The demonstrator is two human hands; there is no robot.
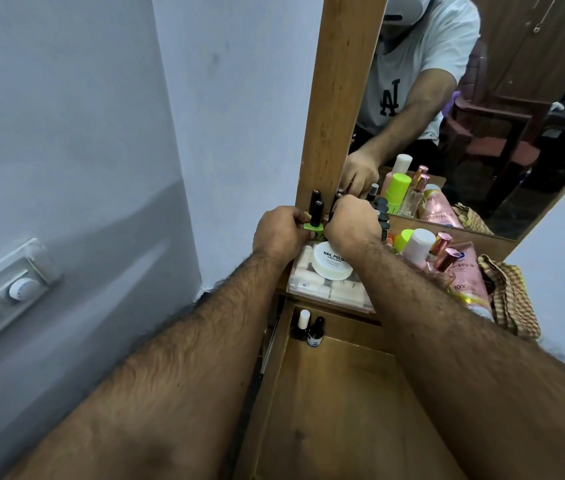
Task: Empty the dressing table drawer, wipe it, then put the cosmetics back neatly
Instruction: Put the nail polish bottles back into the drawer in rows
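Left hand (279, 233): fingers curled around a green nail polish bottle (314, 220) with a tall black cap, at the back left of the worktop (481, 242), against the wooden mirror frame (341, 98).
Right hand (353, 225): just beside the left, fingers curled down among more dark-capped bottles; whether it grips one cannot be told.
Just below both hands: white round tub (331, 261), lid reading "NAIL POLISH", resting on a clear box of pads (326, 285).
Right of the right hand: white-capped pink bottle (419, 245), pink tube (466, 271) printed "Hya" and "10X", checked cloth (509, 296).
Under the forearms: open drawer (343, 393), two small bottles (308, 329) standing in its back left corner.
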